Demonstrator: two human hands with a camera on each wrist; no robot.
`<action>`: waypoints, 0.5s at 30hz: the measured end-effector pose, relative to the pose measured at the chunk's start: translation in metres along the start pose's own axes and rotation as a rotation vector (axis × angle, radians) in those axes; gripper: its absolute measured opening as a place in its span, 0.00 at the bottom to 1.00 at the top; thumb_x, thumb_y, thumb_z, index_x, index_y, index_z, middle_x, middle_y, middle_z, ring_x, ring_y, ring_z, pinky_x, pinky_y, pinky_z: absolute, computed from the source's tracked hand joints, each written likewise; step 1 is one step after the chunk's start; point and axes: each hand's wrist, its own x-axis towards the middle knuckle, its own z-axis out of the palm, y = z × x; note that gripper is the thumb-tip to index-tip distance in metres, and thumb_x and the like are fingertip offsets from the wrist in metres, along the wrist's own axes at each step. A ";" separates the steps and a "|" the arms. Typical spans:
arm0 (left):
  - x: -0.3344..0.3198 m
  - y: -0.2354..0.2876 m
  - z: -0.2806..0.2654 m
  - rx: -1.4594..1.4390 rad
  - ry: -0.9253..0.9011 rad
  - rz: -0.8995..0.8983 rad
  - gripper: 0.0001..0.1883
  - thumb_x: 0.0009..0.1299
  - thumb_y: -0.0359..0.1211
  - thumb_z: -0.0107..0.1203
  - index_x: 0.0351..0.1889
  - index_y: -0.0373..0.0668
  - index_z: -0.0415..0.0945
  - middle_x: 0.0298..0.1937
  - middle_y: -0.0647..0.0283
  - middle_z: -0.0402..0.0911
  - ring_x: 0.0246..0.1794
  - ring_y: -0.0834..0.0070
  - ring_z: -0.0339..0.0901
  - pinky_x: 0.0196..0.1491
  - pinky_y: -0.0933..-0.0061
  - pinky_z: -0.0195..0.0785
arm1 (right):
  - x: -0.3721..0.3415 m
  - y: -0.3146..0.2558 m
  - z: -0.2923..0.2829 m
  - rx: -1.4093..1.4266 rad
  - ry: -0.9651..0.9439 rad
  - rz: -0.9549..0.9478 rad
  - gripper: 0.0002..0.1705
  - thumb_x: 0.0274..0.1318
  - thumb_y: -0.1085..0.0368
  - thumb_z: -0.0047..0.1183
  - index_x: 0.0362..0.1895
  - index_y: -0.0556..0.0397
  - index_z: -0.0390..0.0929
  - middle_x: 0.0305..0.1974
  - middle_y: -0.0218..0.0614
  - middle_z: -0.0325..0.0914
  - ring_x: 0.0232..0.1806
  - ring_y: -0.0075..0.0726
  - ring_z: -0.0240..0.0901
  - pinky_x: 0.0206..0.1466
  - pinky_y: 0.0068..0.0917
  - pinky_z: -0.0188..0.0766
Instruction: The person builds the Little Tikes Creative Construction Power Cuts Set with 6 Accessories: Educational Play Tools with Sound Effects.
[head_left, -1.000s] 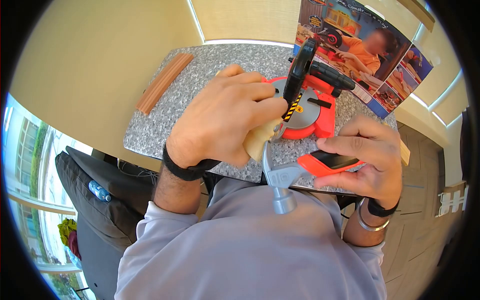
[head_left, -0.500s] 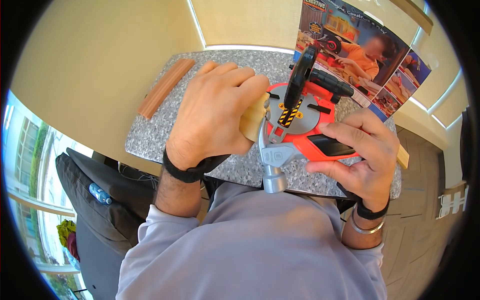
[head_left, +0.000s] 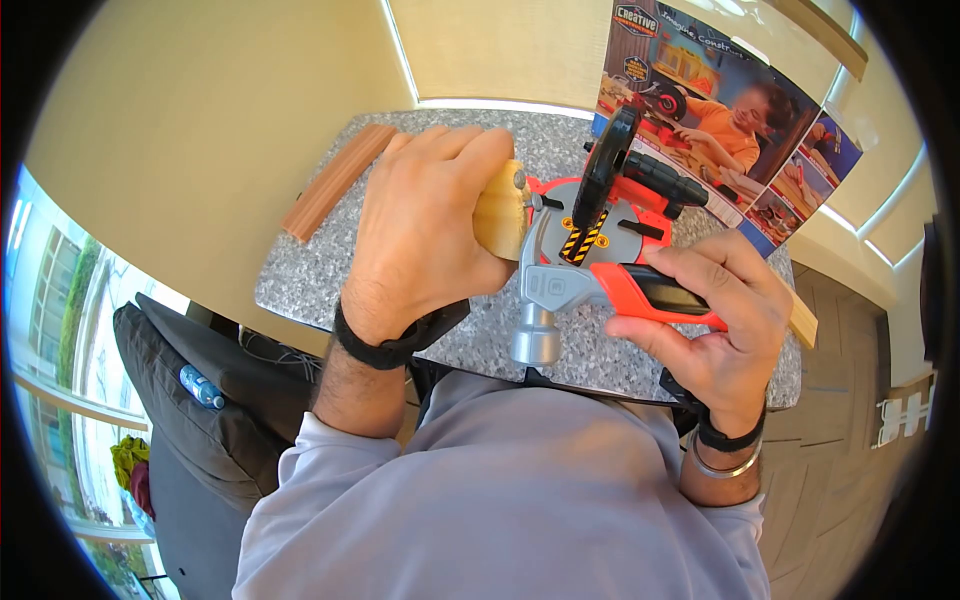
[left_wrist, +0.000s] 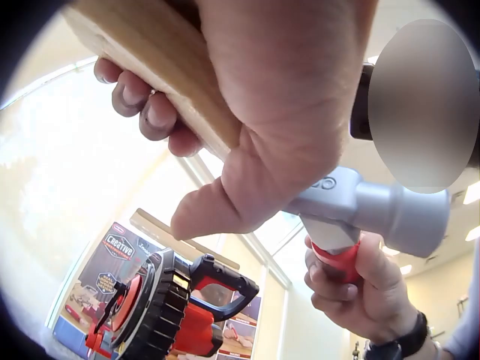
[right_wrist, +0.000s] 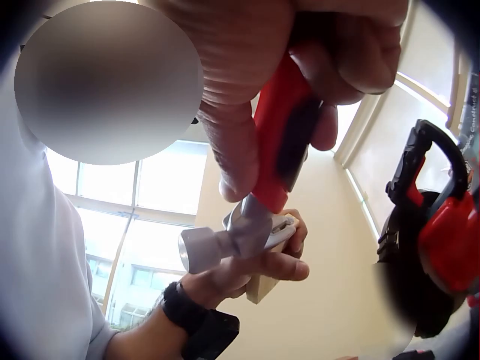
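Note:
My left hand (head_left: pixel 425 225) grips a light wooden block (head_left: pixel 500 212), its fingers over the far side and the thumb low on the near side. A grey nail or screw head (head_left: pixel 520 180) shows at the block's right edge. My right hand (head_left: pixel 725 315) holds a toy hammer by its red and black handle (head_left: pixel 660 295). The grey hammer head (head_left: pixel 550 287) has its claw up against the block's right side, by the nail, and its round face toward my body. In the left wrist view the wooden block (left_wrist: pixel 161 64) lies across the palm.
A red and black toy saw (head_left: pixel 600 215) stands on the speckled table (head_left: pixel 450 345) just beyond the hammer. Reddish-brown wood strips (head_left: pixel 340 180) lie at the back left. A printed box (head_left: pixel 730 120) stands behind the saw. Some light wood (head_left: pixel 803 320) shows at the right edge.
Both hands, with the block and hammer, have moved slightly; the hammer head has risen away from my body. The left hand has shifted left off the saw, and the claw sits higher along the block.

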 end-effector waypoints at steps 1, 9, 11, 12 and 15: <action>0.000 0.000 0.000 0.002 -0.020 0.004 0.22 0.44 0.28 0.70 0.38 0.45 0.76 0.34 0.61 0.79 0.41 0.53 0.77 0.45 0.55 0.64 | 0.000 0.000 -0.001 0.000 0.002 -0.001 0.35 0.32 0.52 0.87 0.47 0.53 0.92 0.33 0.35 0.80 0.30 0.36 0.78 0.33 0.30 0.75; 0.000 0.000 0.005 -0.085 -0.145 0.163 0.23 0.39 0.25 0.67 0.38 0.45 0.78 0.34 0.60 0.76 0.39 0.51 0.75 0.43 0.58 0.63 | 0.004 0.013 -0.021 0.113 -0.239 -0.030 0.35 0.28 0.50 0.87 0.45 0.53 0.93 0.34 0.32 0.81 0.30 0.36 0.78 0.33 0.30 0.74; -0.001 0.002 0.005 -0.124 -0.212 0.218 0.23 0.39 0.26 0.67 0.38 0.46 0.78 0.35 0.61 0.77 0.39 0.53 0.75 0.43 0.58 0.61 | 0.004 0.017 -0.023 0.103 -0.219 -0.029 0.36 0.27 0.50 0.87 0.45 0.53 0.92 0.34 0.33 0.81 0.31 0.36 0.79 0.34 0.30 0.75; 0.000 0.003 0.004 -0.125 -0.214 0.217 0.23 0.39 0.26 0.67 0.38 0.46 0.78 0.35 0.61 0.77 0.39 0.53 0.75 0.43 0.58 0.61 | 0.005 0.018 -0.024 0.091 -0.197 -0.029 0.36 0.27 0.50 0.88 0.45 0.53 0.92 0.34 0.34 0.81 0.32 0.36 0.79 0.35 0.31 0.75; 0.001 0.006 0.000 -0.079 -0.235 0.171 0.23 0.46 0.31 0.69 0.43 0.49 0.80 0.36 0.66 0.79 0.44 0.58 0.78 0.47 0.58 0.65 | 0.005 0.015 -0.023 0.080 -0.131 -0.002 0.38 0.25 0.50 0.88 0.45 0.54 0.92 0.35 0.35 0.82 0.34 0.36 0.80 0.37 0.30 0.77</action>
